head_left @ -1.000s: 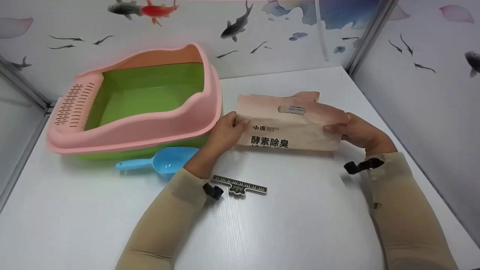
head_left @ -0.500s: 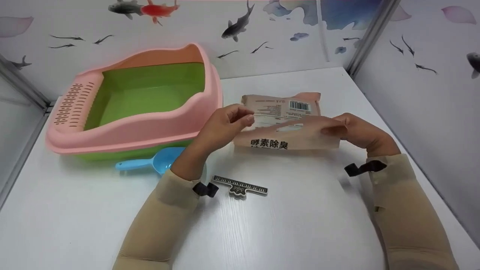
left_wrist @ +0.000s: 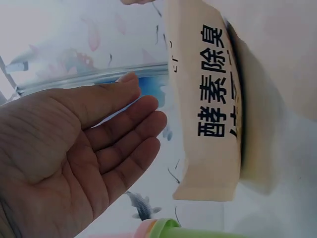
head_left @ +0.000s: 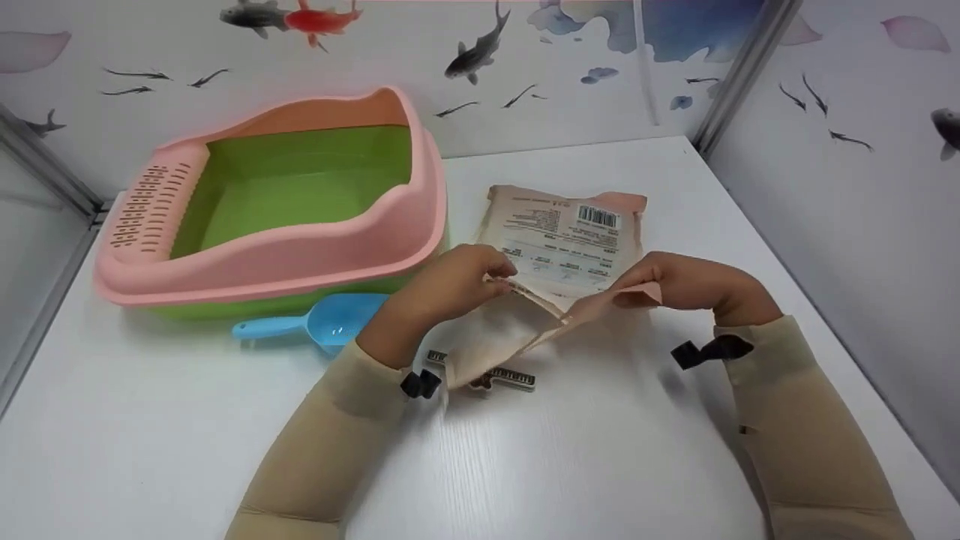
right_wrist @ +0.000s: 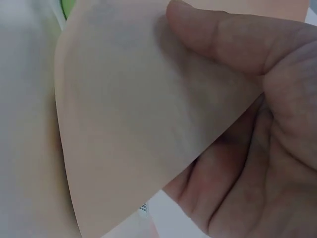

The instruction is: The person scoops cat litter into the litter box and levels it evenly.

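Note:
A pale pink printed bag lies on the table with its barcode side up at the back. Its near part is twisted and lifted toward the person. My right hand pinches a corner of this loose flap, and the right wrist view has the thumb pressed flat on the flap. At the flap's left part is my left hand, thumb and fingertips right at its edge. In the left wrist view the left hand's fingers are loosely bent with nothing between them, beside the bag's large black characters.
A pink-rimmed green litter box stands at the back left. In front of it lies a blue scoop, partly behind the left wrist. The flap overlaps a dark toothed clip. Walls printed with fish enclose the table's back and sides.
The left hand let go of the flap, then came down toward its edge. My right hand drew its corner nearer and twisted the flap, uncovering the barcode side and covering part of the clip.

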The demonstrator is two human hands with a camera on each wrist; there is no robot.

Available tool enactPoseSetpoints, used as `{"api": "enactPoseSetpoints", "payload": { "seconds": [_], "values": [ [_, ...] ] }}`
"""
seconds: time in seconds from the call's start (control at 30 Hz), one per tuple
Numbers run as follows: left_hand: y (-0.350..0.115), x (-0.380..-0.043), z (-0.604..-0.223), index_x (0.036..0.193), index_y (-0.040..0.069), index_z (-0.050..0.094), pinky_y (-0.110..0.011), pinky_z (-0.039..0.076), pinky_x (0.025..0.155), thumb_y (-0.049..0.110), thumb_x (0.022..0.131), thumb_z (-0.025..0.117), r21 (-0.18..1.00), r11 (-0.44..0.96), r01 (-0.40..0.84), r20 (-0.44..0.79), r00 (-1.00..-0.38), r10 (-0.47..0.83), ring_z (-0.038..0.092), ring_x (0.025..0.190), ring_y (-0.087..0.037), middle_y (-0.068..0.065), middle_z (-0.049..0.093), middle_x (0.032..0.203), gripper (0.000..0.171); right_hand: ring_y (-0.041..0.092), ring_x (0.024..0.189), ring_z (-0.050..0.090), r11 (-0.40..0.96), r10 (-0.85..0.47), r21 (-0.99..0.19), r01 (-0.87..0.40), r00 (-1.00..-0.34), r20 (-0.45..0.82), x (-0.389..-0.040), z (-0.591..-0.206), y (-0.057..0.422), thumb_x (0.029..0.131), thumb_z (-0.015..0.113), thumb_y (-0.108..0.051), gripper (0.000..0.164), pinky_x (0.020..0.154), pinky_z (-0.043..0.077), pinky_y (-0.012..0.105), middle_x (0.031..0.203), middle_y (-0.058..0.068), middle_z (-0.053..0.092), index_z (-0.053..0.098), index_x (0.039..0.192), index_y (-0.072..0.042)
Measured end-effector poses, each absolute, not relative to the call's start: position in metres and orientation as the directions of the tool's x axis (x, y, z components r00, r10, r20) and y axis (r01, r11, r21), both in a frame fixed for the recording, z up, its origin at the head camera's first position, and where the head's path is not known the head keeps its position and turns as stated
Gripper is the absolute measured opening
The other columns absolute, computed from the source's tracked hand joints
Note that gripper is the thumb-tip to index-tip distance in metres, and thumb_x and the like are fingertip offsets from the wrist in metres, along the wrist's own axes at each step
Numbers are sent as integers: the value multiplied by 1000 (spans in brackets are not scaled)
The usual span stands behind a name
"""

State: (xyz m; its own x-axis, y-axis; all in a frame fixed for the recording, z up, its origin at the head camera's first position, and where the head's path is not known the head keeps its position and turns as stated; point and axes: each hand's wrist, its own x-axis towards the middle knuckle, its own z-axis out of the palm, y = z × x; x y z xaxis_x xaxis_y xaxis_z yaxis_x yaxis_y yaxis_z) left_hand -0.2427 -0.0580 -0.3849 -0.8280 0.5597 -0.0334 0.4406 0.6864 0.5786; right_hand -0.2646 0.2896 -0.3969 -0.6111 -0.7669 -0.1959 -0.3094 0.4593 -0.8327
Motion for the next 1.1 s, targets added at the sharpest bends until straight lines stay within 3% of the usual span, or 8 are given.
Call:
{"api": "enactPoseSetpoints", "payload": {
  "seconds": [0.1,0.2,0.43,0.53,0.67,0.87,0.97,1.1],
  "values": [
    [-53,-244,-392,127,5,73,-42,53,104,12,99,68,509,706,492,-29,-810,586,67,120,-26,-9,73,125,29,14,99,54,478,-773,-806,-349,-603,-197,-264,-397,288,103,64,-13,31,78,46,26,143,2,62,72,133,-17],
    [-50,-242,-398,121,6,76,-42,52,100,8,97,69,435,715,547,1,-795,607,64,114,-28,-11,72,118,26,13,95,54,471,-792,-809,-352,-572,-213,-263,-397,285,104,62,-13,31,77,46,26,140,4,63,71,134,-14],
    [-43,-240,-410,108,5,80,-41,51,97,3,91,75,375,674,636,68,-745,664,59,105,-30,-12,67,109,17,9,107,56,450,-847,-778,-439,-485,-216,-256,-391,281,104,60,-10,31,83,49,22,141,12,63,69,134,-4],
    [-41,-240,-414,100,5,80,-39,52,89,0,93,72,380,680,628,31,-743,669,60,95,-26,-12,72,104,12,9,103,59,475,-847,-739,-478,-477,-235,-252,-387,279,103,63,-11,30,85,50,23,134,11,69,71,132,-6],
    [-40,-240,-416,90,5,80,-36,49,80,-3,93,68,389,698,601,-19,-752,659,52,84,-18,-11,75,99,15,9,104,62,528,-829,-684,-503,-479,-288,-245,-383,274,98,71,-13,33,91,52,24,129,5,72,73,132,-12],
    [-41,-240,-419,89,6,82,-38,53,83,0,90,72,418,724,549,-58,-779,624,52,83,-17,-9,76,100,12,11,106,63,597,-786,-678,-428,-483,-386,-243,-379,271,86,84,-20,50,95,51,23,129,2,72,71,134,-15],
    [-41,-240,-420,86,5,81,-36,52,80,0,89,72,414,723,553,-68,-773,630,51,81,-17,-9,76,97,11,13,116,64,550,-816,-756,-355,-424,-394,-244,-378,274,84,86,-25,58,102,50,26,136,5,69,68,137,-11],
    [-42,-242,-422,84,5,80,-35,49,78,1,89,72,401,718,569,-77,-761,645,50,79,-18,-9,75,94,10,23,124,67,423,-884,-872,-247,-324,-336,-246,-377,277,91,80,-37,64,105,53,32,138,16,68,62,141,-2]
  ]
}}
